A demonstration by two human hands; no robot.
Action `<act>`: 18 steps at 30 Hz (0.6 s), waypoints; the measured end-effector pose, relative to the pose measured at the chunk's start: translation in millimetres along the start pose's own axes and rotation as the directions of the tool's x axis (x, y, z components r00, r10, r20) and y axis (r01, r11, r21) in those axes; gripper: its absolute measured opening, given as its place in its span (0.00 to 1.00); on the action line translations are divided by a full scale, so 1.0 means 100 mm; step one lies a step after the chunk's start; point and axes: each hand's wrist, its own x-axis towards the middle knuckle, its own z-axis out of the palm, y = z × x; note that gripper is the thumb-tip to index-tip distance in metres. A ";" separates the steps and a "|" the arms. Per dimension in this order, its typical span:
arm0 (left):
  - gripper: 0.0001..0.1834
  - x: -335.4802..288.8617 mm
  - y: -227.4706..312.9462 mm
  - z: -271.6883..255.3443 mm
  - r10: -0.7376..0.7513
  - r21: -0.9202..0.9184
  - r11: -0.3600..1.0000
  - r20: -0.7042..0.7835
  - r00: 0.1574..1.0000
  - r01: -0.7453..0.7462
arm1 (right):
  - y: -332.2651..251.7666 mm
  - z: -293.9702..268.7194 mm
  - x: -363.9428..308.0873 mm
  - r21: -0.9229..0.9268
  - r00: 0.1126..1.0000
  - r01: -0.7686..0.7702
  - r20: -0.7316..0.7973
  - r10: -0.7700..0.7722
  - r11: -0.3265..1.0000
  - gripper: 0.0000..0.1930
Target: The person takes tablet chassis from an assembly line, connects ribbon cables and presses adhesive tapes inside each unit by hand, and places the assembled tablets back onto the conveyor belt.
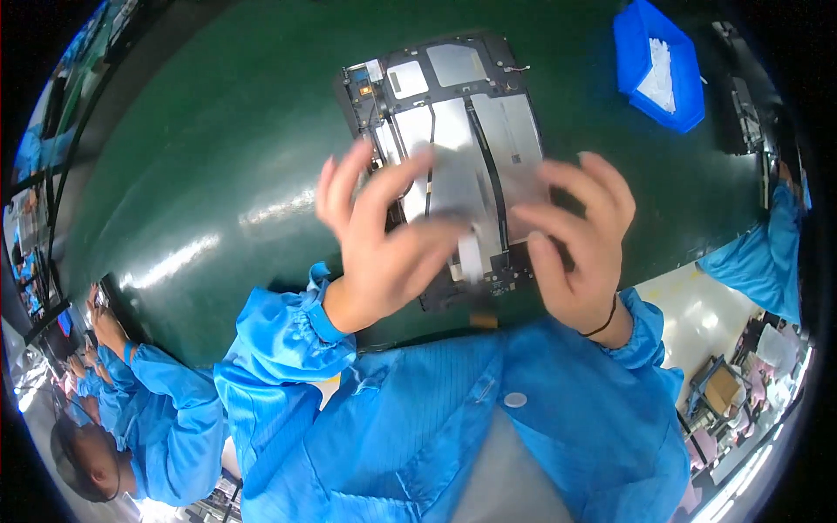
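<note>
While the left hand's (379, 253) grip gapes, seemingly empty, and the right hand's (586, 240) is unclear, brushing could snag the panel's (516, 122) cable (486, 155) by the worktop's (218, 166) near edge.

From my remote view, the silvery panels (449, 126) at upper centre look like smooth metal with a soft sheen, set in a matt black frame (499, 87). I see a green tabletop (209, 174), smooth and glossy, streaked with reflections. The upper-right bin (629, 44) appears smooth blue plastic. Lower centre, I make out blue cloth sleeves (279, 336), creased and faintly shiny.
</note>
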 end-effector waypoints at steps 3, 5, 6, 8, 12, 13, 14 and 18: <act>0.06 -0.14 0.03 -0.08 0.380 0.254 0.910 -0.198 0.904 -0.327 | -0.11 0.01 0.09 0.064 0.974 0.094 0.199 -0.105 0.993 0.13; 0.07 -0.16 -0.11 0.03 0.546 0.313 0.831 -0.297 0.783 -0.460 | -0.20 0.07 0.09 0.114 0.973 0.065 0.212 -0.089 0.991 0.13; 0.07 -0.18 -0.12 0.04 0.536 0.313 0.836 -0.293 0.792 -0.451 | -0.20 0.11 0.10 0.116 0.964 0.055 0.253 -0.083 0.992 0.13; 0.07 -0.21 -0.10 0.05 0.579 0.317 0.806 -0.246 0.777 -0.501 | -0.19 0.16 0.11 0.139 0.950 0.028 0.304 -0.069 0.990 0.13; 0.05 -0.21 -0.11 0.02 0.575 0.254 0.814 -0.225 0.787 -0.522 | -0.13 0.13 0.14 0.192 0.935 -0.010 0.349 -0.059 0.981 0.12; 0.05 -0.19 -0.13 0.01 0.622 0.243 0.780 -0.205 0.755 -0.577 | -0.10 0.13 0.15 0.191 0.933 0.013 0.350 -0.080 0.981 0.11; 0.05 -0.17 -0.14 0.01 0.669 0.231 0.742 -0.186 0.720 -0.629 | -0.08 0.13 0.15 0.190 0.931 0.035 0.351 -0.101 0.981 0.09; 0.06 -0.18 -0.12 0.03 0.698 0.198 0.716 -0.223 0.680 -0.670 | -0.13 0.16 0.15 0.092 0.966 0.060 0.246 -0.081 0.994 0.07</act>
